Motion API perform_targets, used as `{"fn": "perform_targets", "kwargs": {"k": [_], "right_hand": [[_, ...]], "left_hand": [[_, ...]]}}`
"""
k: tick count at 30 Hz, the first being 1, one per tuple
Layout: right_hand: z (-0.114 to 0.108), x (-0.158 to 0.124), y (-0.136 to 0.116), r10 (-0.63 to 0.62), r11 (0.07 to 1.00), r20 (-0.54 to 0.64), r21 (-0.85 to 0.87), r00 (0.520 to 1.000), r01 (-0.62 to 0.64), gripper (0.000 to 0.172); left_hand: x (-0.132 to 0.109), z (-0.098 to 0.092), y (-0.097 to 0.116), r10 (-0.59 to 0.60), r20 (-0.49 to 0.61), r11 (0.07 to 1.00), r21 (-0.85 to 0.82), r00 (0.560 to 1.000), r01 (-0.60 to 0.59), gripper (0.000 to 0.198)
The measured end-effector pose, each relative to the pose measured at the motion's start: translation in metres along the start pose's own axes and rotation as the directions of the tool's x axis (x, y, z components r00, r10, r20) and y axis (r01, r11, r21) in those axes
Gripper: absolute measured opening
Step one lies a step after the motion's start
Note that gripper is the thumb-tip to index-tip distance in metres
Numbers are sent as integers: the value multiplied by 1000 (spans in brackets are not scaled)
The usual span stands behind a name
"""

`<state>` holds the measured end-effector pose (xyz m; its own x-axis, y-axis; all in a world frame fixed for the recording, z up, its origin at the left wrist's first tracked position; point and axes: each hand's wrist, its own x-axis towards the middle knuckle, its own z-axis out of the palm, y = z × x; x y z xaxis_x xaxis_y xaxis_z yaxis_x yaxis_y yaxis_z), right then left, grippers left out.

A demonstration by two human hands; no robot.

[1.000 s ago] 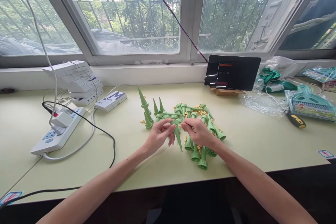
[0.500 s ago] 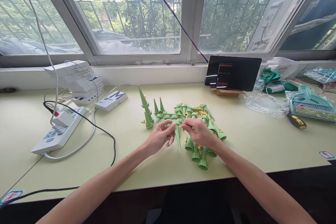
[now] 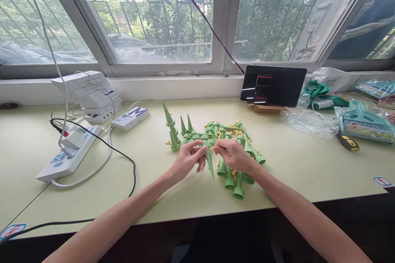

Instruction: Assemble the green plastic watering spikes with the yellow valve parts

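Observation:
My left hand (image 3: 188, 158) is closed around the upper part of a green plastic watering spike (image 3: 210, 166), whose pointed end slants down toward the table. Close against its side, my right hand (image 3: 233, 154) pinches a small yellow valve (image 3: 213, 150), mostly covered by my fingertips. Whether the valve sits in the spike's hole, I cannot tell. Right of and beneath my hands lies a pile of green spikes (image 3: 238, 191) mixed with small yellow valves (image 3: 234, 175). Left of the pile, a stack of green spikes (image 3: 168, 117) stands point up, with yellow valves at its side.
A power strip (image 3: 66, 158) with cables and a stack of white boxes (image 3: 92, 94) are on the left. A tablet (image 3: 277, 84) with a phone (image 3: 263, 90) leans at the back. Packaged brushes (image 3: 365, 121) and a yellow-black handle (image 3: 347, 142) lie on the right.
The tip of the held spike has swung slightly to the right. Both hands stay in nearly the same place and keep their grips.

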<state>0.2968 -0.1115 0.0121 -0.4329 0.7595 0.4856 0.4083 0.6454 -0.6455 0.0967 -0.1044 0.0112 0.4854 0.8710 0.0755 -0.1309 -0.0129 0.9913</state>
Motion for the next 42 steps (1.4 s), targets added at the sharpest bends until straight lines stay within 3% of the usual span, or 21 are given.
{"fn": "perform_targets", "kwargs": {"k": [3, 5, 10, 14, 16, 19, 22, 24, 28, 33, 38, 42], "right_hand": [[1, 0, 0, -16, 1000, -7, -6, 1000, 16, 31], [1, 1, 1, -19, 1000, -10, -14, 1000, 19, 31], [2, 0, 4, 9, 1000, 25, -15, 1000, -9, 33], [2, 0, 5, 24, 1000, 49, -2, 999, -23, 35], [1, 0, 5, 25, 1000, 50, 1, 998, -25, 35], [1, 0, 3, 18, 1000, 41, 4, 999, -18, 34], [0, 1, 2, -1, 1000, 32, 4, 999, 1, 31], [0, 1, 2, -8, 1000, 31, 4, 999, 7, 30], [0, 1, 3, 13, 1000, 46, 4, 999, -13, 32], [-1, 1, 4, 41, 998, 77, 43, 996, -44, 33], [-1, 1, 4, 45, 997, 78, 54, 996, -49, 33], [0, 2, 3, 51, 998, 63, 45, 997, -54, 34]], "left_hand": [[2, -1, 0, -131, 21, 982, -133, 991, 132, 35], [2, -1, 0, -127, 19, 982, -137, 992, 128, 35], [-1, 2, -6, 149, -50, 981, 132, 988, -142, 29], [-3, 3, -10, 234, -85, 946, 248, 969, -207, 24], [-3, 3, -8, 200, -81, 960, 214, 976, -179, 26], [-2, 3, -2, 48, -37, 997, 59, 998, -46, 29], [0, 2, 2, -127, -1, 986, -111, 992, 126, 34], [1, 2, 2, -173, 3, 973, -157, 985, 172, 36], [0, 2, 0, -19, -32, 1000, -18, 999, 19, 36], [-2, 3, -6, 184, -75, 971, 169, 980, -169, 30], [-2, 3, -6, 190, -66, 965, 197, 980, -174, 27], [-1, 3, -1, 116, -55, 982, 157, 992, -106, 31]]}}
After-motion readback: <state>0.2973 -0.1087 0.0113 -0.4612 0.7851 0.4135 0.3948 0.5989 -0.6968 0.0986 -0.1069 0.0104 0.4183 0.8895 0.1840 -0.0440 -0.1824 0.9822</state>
